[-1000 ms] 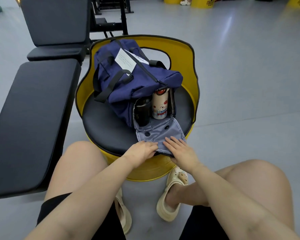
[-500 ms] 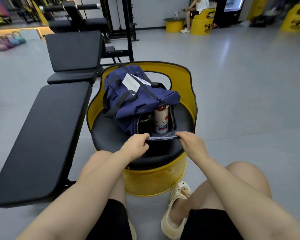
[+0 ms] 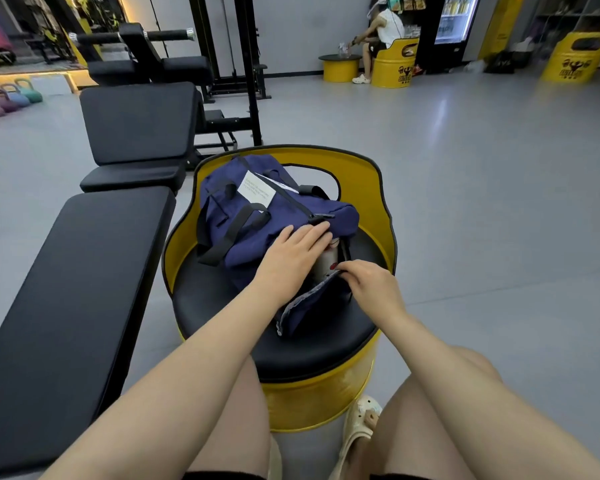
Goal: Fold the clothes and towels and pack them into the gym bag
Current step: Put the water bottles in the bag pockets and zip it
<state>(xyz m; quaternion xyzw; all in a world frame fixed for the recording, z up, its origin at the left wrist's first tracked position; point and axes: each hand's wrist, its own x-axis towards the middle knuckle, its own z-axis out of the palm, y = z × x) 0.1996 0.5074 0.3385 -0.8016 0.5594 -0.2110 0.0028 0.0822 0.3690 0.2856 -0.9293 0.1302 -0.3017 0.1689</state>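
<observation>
Left hand [image 3: 291, 252] moved flat onto gym bag [image 3: 257, 220], right hand [image 3: 369, 284] — pinching flap [image 3: 312, 303]

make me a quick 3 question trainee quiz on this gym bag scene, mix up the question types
1. True or false: the gym bag rests on the black bench.
2. Multiple choice: what is the right hand doing? A) resting flat on the floor B) pinching the top edge of the end-pocket flap C) holding a kettlebell
3. Short answer: where does the left hand lie?

Key
1. False: it rests on the black cushion of the yellow barrel seat.
2. B
3. Flat on the bag's near end, fingers straight, just above the white bottle in the pocket.
</observation>
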